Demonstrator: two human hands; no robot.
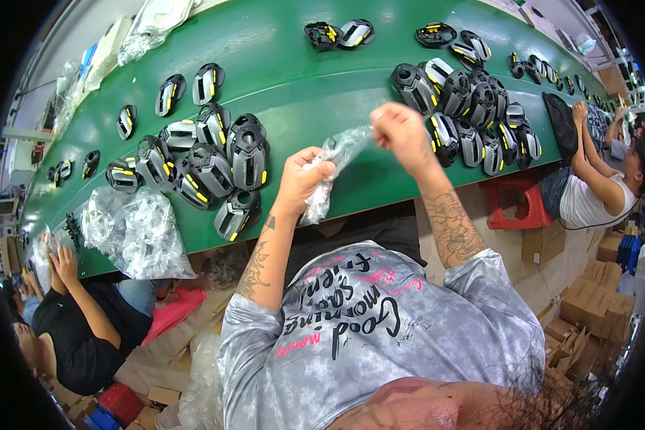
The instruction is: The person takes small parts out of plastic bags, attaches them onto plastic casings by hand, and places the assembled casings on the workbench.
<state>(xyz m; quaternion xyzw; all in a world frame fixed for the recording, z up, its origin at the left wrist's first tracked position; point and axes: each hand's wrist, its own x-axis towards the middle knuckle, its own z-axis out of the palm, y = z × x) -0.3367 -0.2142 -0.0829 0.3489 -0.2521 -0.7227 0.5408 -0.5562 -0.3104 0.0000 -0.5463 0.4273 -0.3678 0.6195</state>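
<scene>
My left hand (pixel 302 180) and my right hand (pixel 400 129) both grip one clear crinkled plastic bag (pixel 337 154), stretched between them above the near edge of the green belt (pixel 287 79). Left of my left hand lies a cluster of black and grey plastic housings with yellow marks (pixel 215 161). A second dense cluster of the same housings (pixel 469 115) lies just right of my right hand. Whether anything is inside the bag I cannot tell.
A heap of clear bags (pixel 132 233) lies at the belt's near left edge. More housings are scattered along the belt (pixel 340 34). A seated person in black (pixel 79 322) is at left, another in white (pixel 595 193) at right by a red stool (pixel 516 201). Cardboard boxes (pixel 595 301) are stacked at lower right.
</scene>
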